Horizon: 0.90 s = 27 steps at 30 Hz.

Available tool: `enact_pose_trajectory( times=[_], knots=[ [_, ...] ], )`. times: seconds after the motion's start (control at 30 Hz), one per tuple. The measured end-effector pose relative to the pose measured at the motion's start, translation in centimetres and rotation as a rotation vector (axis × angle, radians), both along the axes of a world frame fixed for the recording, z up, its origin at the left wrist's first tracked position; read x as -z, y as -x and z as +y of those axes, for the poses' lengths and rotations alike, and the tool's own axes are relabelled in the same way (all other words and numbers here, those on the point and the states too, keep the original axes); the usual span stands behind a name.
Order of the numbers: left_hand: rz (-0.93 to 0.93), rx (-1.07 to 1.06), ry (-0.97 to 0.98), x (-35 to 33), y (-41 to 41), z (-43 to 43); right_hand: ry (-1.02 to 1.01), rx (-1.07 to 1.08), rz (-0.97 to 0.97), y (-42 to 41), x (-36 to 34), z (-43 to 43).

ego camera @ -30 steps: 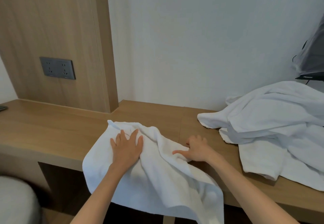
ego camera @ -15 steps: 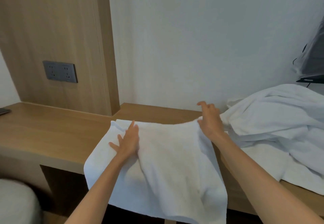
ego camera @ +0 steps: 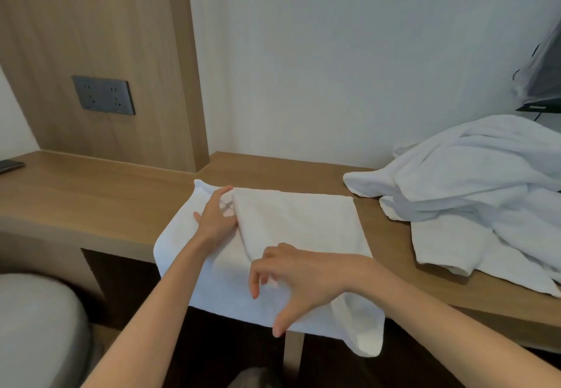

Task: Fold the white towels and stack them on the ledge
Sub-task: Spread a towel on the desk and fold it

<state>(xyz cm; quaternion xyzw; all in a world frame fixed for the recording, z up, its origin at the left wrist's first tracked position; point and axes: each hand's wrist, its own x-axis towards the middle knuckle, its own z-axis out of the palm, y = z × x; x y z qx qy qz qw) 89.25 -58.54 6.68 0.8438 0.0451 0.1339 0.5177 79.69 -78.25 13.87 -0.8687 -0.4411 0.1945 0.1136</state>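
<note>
Left hand [ego camera: 217, 219] lies flat on the towel [ego camera: 300, 220]; right hand [ego camera: 299, 278] curls loosely at its fold, grip unclear.

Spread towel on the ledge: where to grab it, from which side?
Take the spread towel by its near right corner, which hangs off the ledge at the front edge. Come from the front and below: it hangs free, so fingers reach both faces; the rest lies flat on wood. The left hand presses the far left.

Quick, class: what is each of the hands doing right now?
Left hand: open, pressing flat on the towel.
Right hand: open, fingers loosely curled over the towel, gripping nothing.
</note>
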Motion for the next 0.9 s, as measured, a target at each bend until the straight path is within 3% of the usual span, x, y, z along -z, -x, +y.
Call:
enact_pose_trajectory(
  times=[0.13,0.37,0.47,0.53,0.6,0.67,0.73,0.8,0.9],
  knots=[
    [0.003,-0.001,-0.061,-0.2,0.1,-0.3,0.239,-0.037,-0.34,1.8,2.3,-0.5],
    [0.017,-0.023,-0.068,-0.6,0.3,-0.6,0.074,-0.056,-0.646,1.3,4.2,-1.4],
    [0.02,-0.019,-0.071,-0.5,0.3,-0.6,-0.063,0.042,-0.522,0.2,3.3,-1.6],
    [0.021,-0.016,-0.062,-0.5,0.4,-0.5,-0.367,0.255,-0.369,-0.6,2.0,-2.3],
    [0.043,-0.014,-0.063,-0.6,0.3,-0.6,-0.712,0.499,-0.331,-1.9,0.8,-3.7],
    [0.081,-0.003,-0.105,-0.7,0.0,-0.8,-0.86,0.716,-0.353,-4.1,0.3,-5.8],
    [0.113,-0.005,-0.203,-0.5,-0.1,-1.1,-0.823,0.907,-0.346,-6.8,0.7,-8.1],
    [0.156,0.002,-0.36,-0.1,-0.1,-1.3,-0.66,1.039,-0.337,-9.2,1.9,-10.0],
    [0.202,0.028,-0.509,0.4,-0.3,-1.3,-0.412,1.023,-0.189,-10.7,3.9,-11.0]
  ],
)
